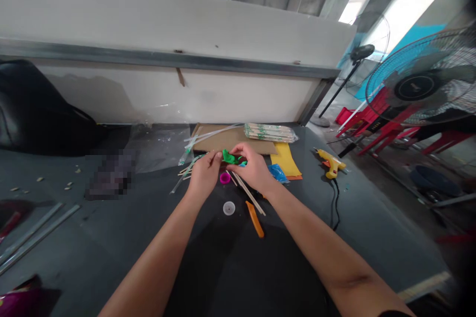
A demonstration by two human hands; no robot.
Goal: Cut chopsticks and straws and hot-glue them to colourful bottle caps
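Observation:
Between my two hands is a small bright green piece [229, 157], soft or plastic; its exact kind I cannot make out. My left hand [206, 172] pinches its left side with thumb and finger. On its right side, the fingers of my right hand [253, 166] are closed, with a bit of light blue showing near them. Just below lie a magenta ring-shaped cap [225, 178] and a clear round disc [229, 208]. Thin wooden sticks [250, 193] and an orange-handled cutter [255, 220] rest beneath my right hand.
A yellow glue gun [330, 163] with a black cord lies at the right. Behind my hands are cardboard [223, 138], a wrapped stick bundle [270, 132], yellow sheets [284, 158] and a blue packet [277, 173]. A black bag [37, 109] stands left; a fan [416, 86] stands right.

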